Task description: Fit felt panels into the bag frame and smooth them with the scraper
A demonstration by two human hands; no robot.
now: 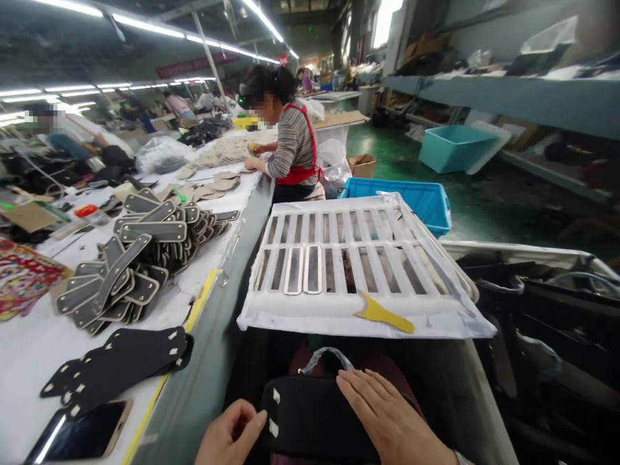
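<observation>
A black bag (320, 413) rests on my lap, with a plastic-wrapped handle (329, 354) at its far side. Two small white patches show at its left end. My left hand (231, 431) is at that end, fingers curled and thumb against the edge; the fingertips are partly hidden. Across the bag's right part, my right hand (387, 410) lies flat with fingers stretched out. Several black strips (130, 361) with white patches lie stacked on the table to the left, beside a phone (82, 431).
Ahead stands a white slatted rack (285, 313) carrying two grey metal-rimmed plates (313, 271) and a yellow piece (385, 313). Heaped similar plates (121, 284) cover part of the left table. A co-worker (298, 142) is beyond; a blue bin (402, 194) stands behind the rack, black bags (547, 323) right.
</observation>
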